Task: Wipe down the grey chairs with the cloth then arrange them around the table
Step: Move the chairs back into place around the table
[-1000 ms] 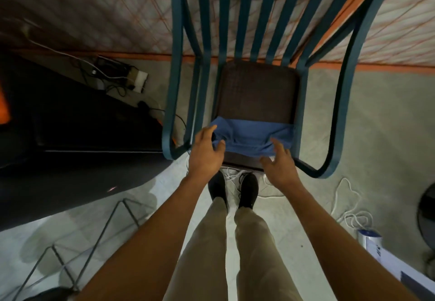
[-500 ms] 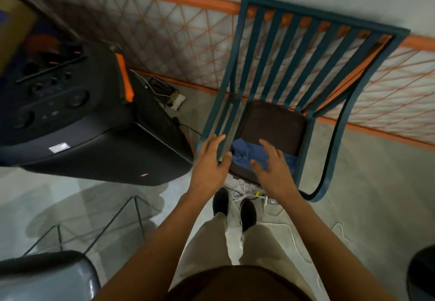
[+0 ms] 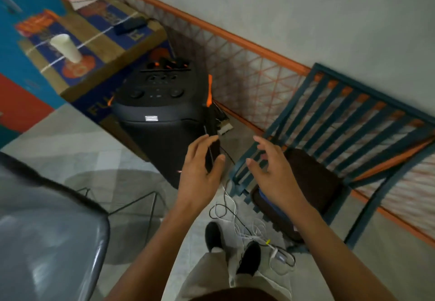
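A grey plastic chair [image 3: 51, 242] with thin metal legs fills the lower left, close to my body. The blue cloth [image 3: 270, 203] lies on the front of the dark seat of a teal metal slatted chair [image 3: 348, 121]; my right forearm hides most of it. My left hand [image 3: 202, 171] hovers in the air over the side of a black speaker, fingers relaxed, holding nothing. Above the teal chair's left armrest my right hand [image 3: 275, 171] floats with fingers spread, and it is empty too.
A big black speaker [image 3: 160, 114] stands on the floor by the wall. Behind it a cardboard box [image 3: 98, 49] carries a white cup [image 3: 67, 47] and a remote. Tangled white and black cables [image 3: 247, 227] lie on the tiled floor by my shoes.
Both hands have let go of the blue cloth and lifted off the teal chair's seat. My view has swung up and left, bringing the grey chair and the box into sight.
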